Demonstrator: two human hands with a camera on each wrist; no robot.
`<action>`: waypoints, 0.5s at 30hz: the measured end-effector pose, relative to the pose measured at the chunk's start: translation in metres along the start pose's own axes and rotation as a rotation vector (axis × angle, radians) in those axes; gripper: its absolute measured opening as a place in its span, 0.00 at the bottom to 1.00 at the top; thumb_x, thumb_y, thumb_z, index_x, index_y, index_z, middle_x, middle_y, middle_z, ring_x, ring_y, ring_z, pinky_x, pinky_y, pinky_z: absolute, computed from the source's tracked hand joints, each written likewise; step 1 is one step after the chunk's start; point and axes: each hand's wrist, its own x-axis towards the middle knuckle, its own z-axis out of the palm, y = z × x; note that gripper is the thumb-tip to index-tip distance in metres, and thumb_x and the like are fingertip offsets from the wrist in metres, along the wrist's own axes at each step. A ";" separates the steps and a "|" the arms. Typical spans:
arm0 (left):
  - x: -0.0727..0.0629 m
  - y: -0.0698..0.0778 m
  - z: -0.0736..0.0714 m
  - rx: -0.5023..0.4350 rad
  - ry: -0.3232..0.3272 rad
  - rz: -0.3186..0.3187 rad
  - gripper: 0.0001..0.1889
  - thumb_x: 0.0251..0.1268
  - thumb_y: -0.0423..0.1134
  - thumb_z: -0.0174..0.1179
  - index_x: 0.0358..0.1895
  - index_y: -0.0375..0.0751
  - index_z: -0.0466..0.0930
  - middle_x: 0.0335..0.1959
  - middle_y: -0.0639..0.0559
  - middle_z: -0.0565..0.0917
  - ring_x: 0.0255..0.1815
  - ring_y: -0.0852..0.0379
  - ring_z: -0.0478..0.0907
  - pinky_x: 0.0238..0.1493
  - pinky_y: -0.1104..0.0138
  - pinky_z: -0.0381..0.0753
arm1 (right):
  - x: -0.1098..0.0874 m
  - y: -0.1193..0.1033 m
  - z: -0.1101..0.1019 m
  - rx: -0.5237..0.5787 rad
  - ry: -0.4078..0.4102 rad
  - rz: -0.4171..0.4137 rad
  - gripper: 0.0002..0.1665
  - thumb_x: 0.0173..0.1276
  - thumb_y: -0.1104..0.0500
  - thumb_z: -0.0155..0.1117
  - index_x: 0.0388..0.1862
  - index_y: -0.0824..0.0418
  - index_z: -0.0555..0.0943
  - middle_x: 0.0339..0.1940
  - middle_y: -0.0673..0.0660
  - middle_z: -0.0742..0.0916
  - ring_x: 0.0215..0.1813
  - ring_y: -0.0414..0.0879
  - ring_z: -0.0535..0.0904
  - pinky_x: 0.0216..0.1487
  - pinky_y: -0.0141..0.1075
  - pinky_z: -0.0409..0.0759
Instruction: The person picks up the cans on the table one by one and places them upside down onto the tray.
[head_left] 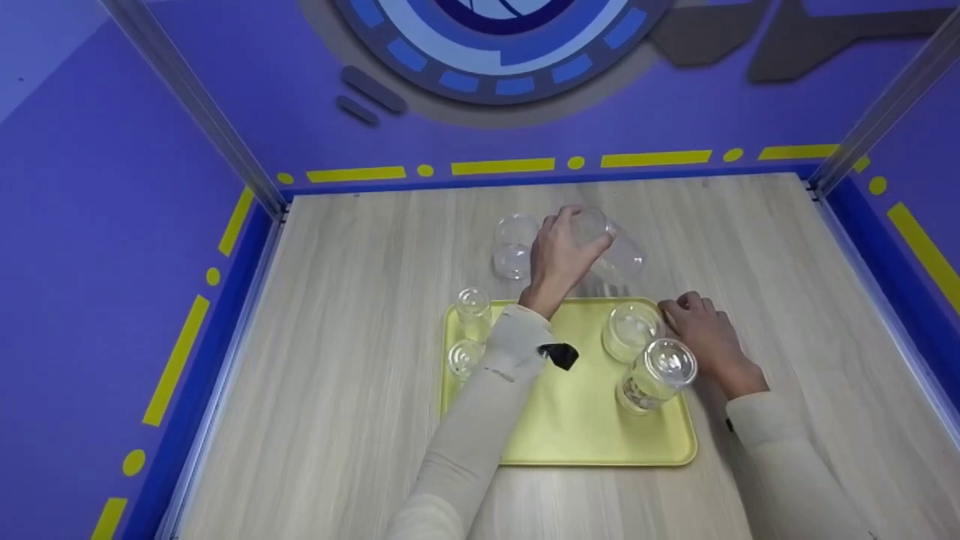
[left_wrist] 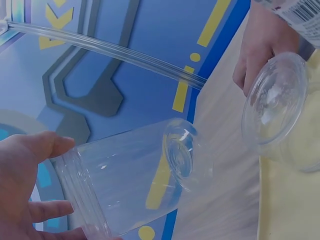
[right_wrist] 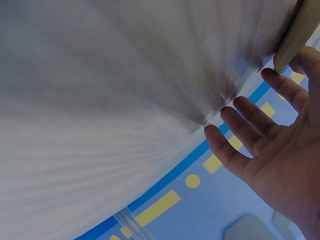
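Note:
My left hand (head_left: 564,251) grips a clear plastic jar (left_wrist: 130,175) around its ridged mouth end, thumb on one side and fingers on the other. The jar tilts, its base pointing down and to the right in the head view, beyond the far edge of a yellow tray (head_left: 570,420). Just left of that hand stands another clear container (head_left: 513,261). My right hand (head_left: 705,334) rests beside the tray's right edge, holding nothing. In the right wrist view its fingers (right_wrist: 250,120) are spread and slightly bent, fingertips at the tabletop, with the thumb by the tray rim.
On the tray's right side stand a clear jar (head_left: 632,331) and a taller one with a printed label (head_left: 639,394). Two smaller clear containers stand at its left, the nearer one (head_left: 463,358) partly behind my left sleeve. Blue panels (head_left: 525,142) wall the wooden table (head_left: 337,360).

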 end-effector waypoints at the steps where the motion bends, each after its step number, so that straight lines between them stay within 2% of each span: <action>1: -0.001 -0.001 0.000 -0.012 0.005 0.000 0.33 0.65 0.57 0.71 0.69 0.47 0.79 0.60 0.46 0.84 0.59 0.50 0.82 0.56 0.60 0.81 | 0.000 0.000 0.000 0.001 -0.002 0.002 0.21 0.79 0.52 0.63 0.64 0.61 0.79 0.54 0.73 0.77 0.54 0.73 0.75 0.42 0.69 0.76; 9: -0.006 -0.008 -0.004 -0.096 0.044 -0.024 0.31 0.64 0.55 0.71 0.67 0.46 0.81 0.58 0.47 0.86 0.59 0.51 0.82 0.57 0.60 0.80 | -0.001 0.000 0.000 -0.007 0.009 -0.012 0.21 0.77 0.56 0.64 0.64 0.63 0.78 0.53 0.74 0.76 0.52 0.74 0.75 0.41 0.69 0.76; 15: -0.010 -0.012 -0.009 -0.171 0.041 -0.060 0.30 0.64 0.54 0.70 0.68 0.47 0.81 0.60 0.45 0.85 0.61 0.51 0.81 0.59 0.59 0.79 | -0.001 -0.002 -0.001 -0.009 0.014 -0.005 0.21 0.77 0.58 0.64 0.65 0.63 0.79 0.54 0.74 0.77 0.53 0.74 0.75 0.42 0.70 0.77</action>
